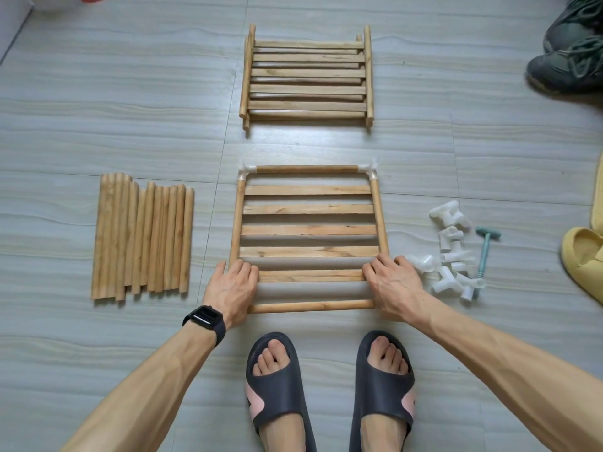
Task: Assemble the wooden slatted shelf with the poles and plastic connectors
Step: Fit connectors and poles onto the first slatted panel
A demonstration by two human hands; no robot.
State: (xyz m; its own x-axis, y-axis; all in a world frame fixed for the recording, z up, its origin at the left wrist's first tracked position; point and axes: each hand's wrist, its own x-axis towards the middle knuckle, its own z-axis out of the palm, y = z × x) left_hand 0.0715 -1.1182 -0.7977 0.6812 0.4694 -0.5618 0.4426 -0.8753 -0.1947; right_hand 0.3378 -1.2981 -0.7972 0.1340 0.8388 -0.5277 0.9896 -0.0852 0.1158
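Observation:
A wooden slatted shelf panel (308, 230) lies flat on the floor in front of me. A pole (306, 169) runs along its far edge between two white plastic connectors (243, 172) (373, 171). Another pole (310, 306) lies along the near edge. My left hand (233, 285) covers the near left corner, its fingers curled over the side rail. My right hand (391, 285) grips the near right corner the same way. Both near corners are hidden under my hands.
A row of loose poles (143, 236) lies to the left. A stack of slatted panels (306, 76) sits further ahead. Loose white connectors (453, 259) and a small green hammer (484, 252) lie on the right, beside a yellow slipper (584, 259). My slippered feet (277, 386) are just behind the panel.

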